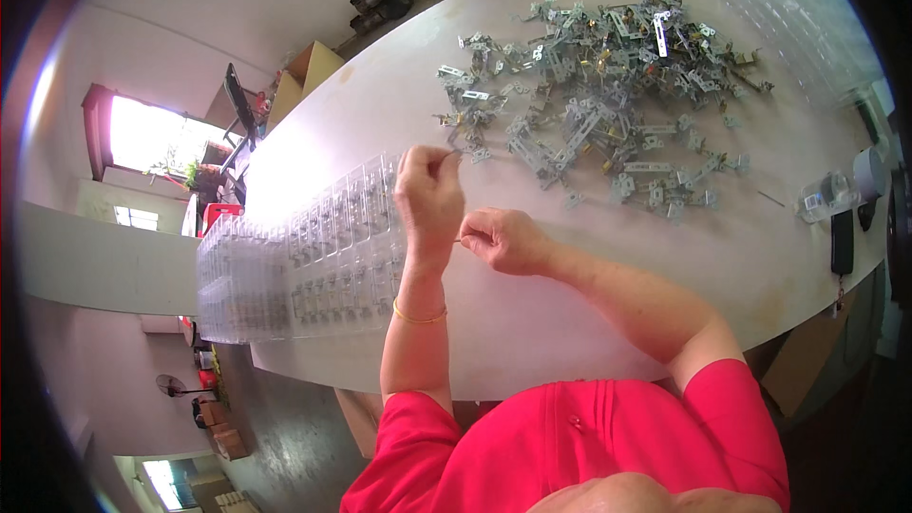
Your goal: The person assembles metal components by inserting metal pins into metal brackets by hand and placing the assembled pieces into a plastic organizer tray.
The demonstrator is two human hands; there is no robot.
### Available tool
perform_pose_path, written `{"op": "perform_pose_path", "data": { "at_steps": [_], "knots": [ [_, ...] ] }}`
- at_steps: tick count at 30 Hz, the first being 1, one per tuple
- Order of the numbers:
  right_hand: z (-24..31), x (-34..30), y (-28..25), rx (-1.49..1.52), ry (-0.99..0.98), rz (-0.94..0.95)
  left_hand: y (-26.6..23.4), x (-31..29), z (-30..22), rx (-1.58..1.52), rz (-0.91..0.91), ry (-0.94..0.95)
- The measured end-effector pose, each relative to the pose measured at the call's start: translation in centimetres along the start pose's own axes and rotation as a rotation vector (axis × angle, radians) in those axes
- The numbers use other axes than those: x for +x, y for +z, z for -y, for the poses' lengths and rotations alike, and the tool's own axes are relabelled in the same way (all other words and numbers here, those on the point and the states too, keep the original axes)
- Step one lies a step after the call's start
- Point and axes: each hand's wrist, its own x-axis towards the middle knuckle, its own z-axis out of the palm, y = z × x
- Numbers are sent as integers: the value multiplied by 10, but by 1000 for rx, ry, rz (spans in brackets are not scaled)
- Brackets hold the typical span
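Note:
My left hand (429, 192) is raised over the table, its fingers closed. A small dark bit shows at its fingertips, too little to name. Just right of that wrist, my right hand (508, 239) is closed in a pinch. From its fingertips pokes a thin brownish tip, mostly hidden. Left of my left hand lies a clear plastic tray (328, 218), its compartments holding small metal parts. Beyond both hands spreads a loose heap of small metal brackets (608, 128), some with brass-coloured bits.
Clear trays (228, 290) are stacked at the table's left edge. More clear plastic trays (788, 19) lie at the far right. A clear jar (825, 199), a black phone-like object (842, 242) and a thin rod (771, 199) are on the right. A cardboard box (309, 76) stands beyond the far-left edge.

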Motion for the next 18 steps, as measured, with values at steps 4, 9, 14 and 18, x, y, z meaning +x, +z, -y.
{"op": "perform_pose_path", "data": {
  "at_steps": [4,9,14,18],
  "knots": [
    [-10,1,2,198,13,86,-29,-19,24,-201,26,-346],
    [-7,4,-3,704,203,-130,-48,-58,37,-320,160,-609],
    [-10,10,-5,814,184,-379,-50,-92,40,-218,239,-633],
    [-11,10,-4,812,194,-385,-45,-105,32,-143,292,-579]
  ]
}}
